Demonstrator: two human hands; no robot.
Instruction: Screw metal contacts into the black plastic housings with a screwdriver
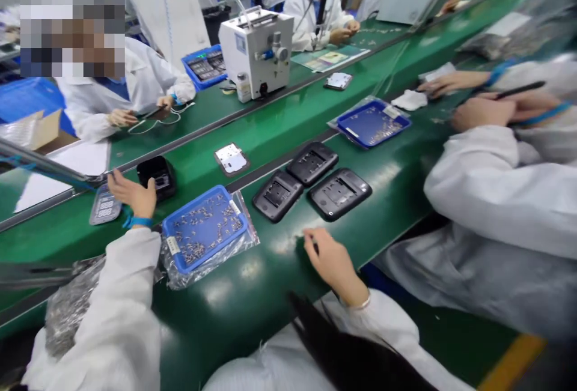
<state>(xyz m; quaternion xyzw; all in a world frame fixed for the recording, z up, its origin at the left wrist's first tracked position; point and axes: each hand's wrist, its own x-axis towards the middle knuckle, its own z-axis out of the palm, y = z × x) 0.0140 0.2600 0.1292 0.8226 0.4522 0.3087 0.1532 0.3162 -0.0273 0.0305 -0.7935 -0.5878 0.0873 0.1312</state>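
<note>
My left hand [137,196], with a blue wristband, reaches over the conveyor with its fingers spread and nothing gripped. Beneath its fingertips lies a grey plastic cover with keypad cut-outs [106,206]; whether they touch I cannot tell. Just behind the hand is a black open housing [163,170]. My right hand [332,260] is low over the green bench, fingers curled together; anything in them is too small or hidden. Beyond it lie three black device casings [340,193]. Between my hands sits a blue tray [169,226] of small metal screws or similar parts, on a plastic bag.
A second blue tray [374,139] of small parts stands near a co-worker's hands [484,112] at right. A white-faced plate [231,158] and another [338,81] lie on the green conveyor [283,121]. Across it are a white machine [256,51] and seated co-workers.
</note>
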